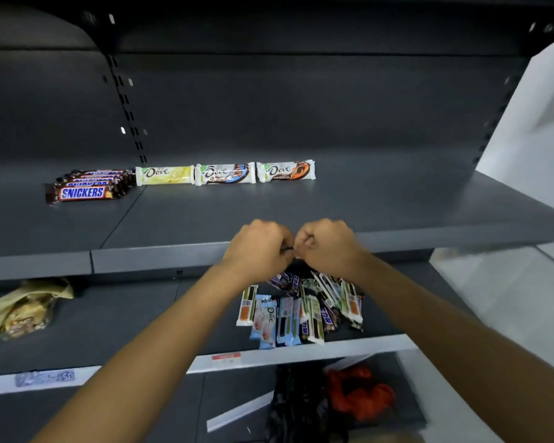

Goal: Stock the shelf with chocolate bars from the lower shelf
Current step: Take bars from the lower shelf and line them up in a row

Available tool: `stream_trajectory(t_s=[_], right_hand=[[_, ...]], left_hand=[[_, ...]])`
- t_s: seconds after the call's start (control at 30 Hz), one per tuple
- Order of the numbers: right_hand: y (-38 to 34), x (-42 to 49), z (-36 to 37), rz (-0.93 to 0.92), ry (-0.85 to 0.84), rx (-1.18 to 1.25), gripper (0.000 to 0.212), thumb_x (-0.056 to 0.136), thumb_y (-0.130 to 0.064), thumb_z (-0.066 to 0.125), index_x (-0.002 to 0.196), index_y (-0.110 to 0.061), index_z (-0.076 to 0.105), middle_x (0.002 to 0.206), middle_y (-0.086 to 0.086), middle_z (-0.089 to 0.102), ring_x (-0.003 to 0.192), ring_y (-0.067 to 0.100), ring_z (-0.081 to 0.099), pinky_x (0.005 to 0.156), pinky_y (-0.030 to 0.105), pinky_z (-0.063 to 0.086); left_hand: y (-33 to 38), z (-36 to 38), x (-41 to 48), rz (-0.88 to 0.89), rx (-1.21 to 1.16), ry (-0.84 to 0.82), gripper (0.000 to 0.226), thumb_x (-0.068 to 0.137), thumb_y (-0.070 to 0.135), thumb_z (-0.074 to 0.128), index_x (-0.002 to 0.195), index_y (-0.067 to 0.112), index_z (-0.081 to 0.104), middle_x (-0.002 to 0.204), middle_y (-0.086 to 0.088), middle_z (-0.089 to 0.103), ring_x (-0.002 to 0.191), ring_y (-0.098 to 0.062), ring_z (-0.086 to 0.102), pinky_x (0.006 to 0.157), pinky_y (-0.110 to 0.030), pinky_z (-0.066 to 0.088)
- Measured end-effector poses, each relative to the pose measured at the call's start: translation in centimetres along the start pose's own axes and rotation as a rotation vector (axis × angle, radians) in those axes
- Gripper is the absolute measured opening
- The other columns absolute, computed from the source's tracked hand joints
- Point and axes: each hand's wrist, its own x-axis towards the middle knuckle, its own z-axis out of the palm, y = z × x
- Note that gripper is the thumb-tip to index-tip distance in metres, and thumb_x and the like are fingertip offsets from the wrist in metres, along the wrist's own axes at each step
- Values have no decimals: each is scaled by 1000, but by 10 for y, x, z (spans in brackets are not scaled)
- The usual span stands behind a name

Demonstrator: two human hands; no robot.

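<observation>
Hand position: the left hand (259,247) and right hand (327,244) meet knuckle to knuckle in front of the upper shelf's front edge, directly above the stock. Both have their fingers curled tightly inward. A thin dark sliver shows between them. Whether either hand grips a bar cannot be determined.

Stock location: the pile of chocolate bars (301,311) lies loose and overlapping on the lower shelf (109,321), at 6 o'clock from the hands, near that shelf's front edge.

Upper shelf (333,206): a stack of Snickers bars (84,191) lies at 10 o'clock from the hands. Three Dove bars (225,173) stand in a row at 11 to 12 o'clock, end to end along the back, the leftmost touching the Snickers stack.

Other items: a yellowish bag (23,308) lies on the lower shelf at 8 o'clock. A red bundle (359,394) sits on the bottom level at 5 o'clock.
</observation>
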Motion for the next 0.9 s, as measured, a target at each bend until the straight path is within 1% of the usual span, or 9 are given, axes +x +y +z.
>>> stream_trajectory(t_s=[0.1, 0.17, 0.23, 0.3, 0.47, 0.57, 0.7, 0.8, 0.9], right_hand=[[11, -12, 0, 10, -164, 49, 18, 80, -12, 55, 78, -10, 72, 80, 0, 69, 75, 14, 60, 69, 25, 47], [23, -15, 9, 19, -250, 88, 19, 81, -9, 55, 80, -8, 74, 79, 2, 70, 71, 12, 60, 68, 24, 47], [39, -14, 25, 46, -313, 124, 18, 83, -11, 57, 85, -8, 74, 85, 5, 72, 77, 15, 64, 74, 29, 51], [55, -11, 44, 85, -353, 126, 19, 85, -14, 57, 91, -13, 75, 90, 4, 72, 83, 17, 66, 78, 31, 52], [96, -2, 97, 148, -379, 139, 19, 88, -18, 57, 96, -14, 74, 99, 3, 72, 92, 19, 64, 85, 33, 51], [121, 5, 128, 203, -381, 119, 20, 86, -17, 56, 95, -13, 74, 100, 7, 71, 94, 23, 64, 84, 36, 52], [151, 14, 159, 292, -357, 71, 24, 87, -22, 57, 105, -14, 70, 113, 5, 68, 103, 24, 61, 88, 34, 50], [171, 19, 182, 395, -322, 72, 28, 87, -25, 58, 107, -9, 68, 112, 8, 68, 99, 25, 63, 84, 33, 52], [185, 24, 200, 484, -325, 55, 32, 89, -30, 58, 106, -4, 66, 108, 13, 67, 94, 29, 63, 81, 36, 53]], left_hand=[[2, 17, -7, 57, -65, -128, 18, 83, 29, 57, 91, 23, 72, 88, 2, 72, 83, -22, 64, 75, -33, 52], [2, 34, -9, 67, -81, -200, 19, 84, 28, 57, 94, 22, 72, 92, 3, 72, 84, -19, 64, 77, -32, 51], [1, 55, -9, 50, -87, -239, 21, 85, 29, 57, 99, 24, 72, 97, 5, 72, 88, -18, 65, 79, -30, 51], [-5, 80, -6, 7, -111, -282, 22, 85, 32, 57, 101, 26, 71, 99, 7, 71, 91, -16, 64, 80, -27, 50], [-19, 145, 3, -75, -119, -360, 21, 84, 33, 58, 101, 28, 69, 104, 1, 70, 96, -23, 63, 80, -33, 52], [-25, 180, 6, -125, -88, -382, 25, 87, 33, 55, 108, 28, 67, 110, -5, 68, 102, -29, 61, 82, -35, 52], [-29, 220, 9, -214, -71, -390, 37, 89, 33, 53, 124, 22, 57, 118, -13, 62, 108, -31, 58, 85, -35, 50], [-30, 246, 12, -268, -76, -385, 42, 92, 34, 49, 129, 15, 51, 118, -15, 60, 108, -31, 56, 84, -35, 48], [-30, 269, 14, -350, -101, -402, 51, 93, 41, 46, 136, 15, 43, 118, -17, 59, 109, -32, 55, 85, -36, 47]])
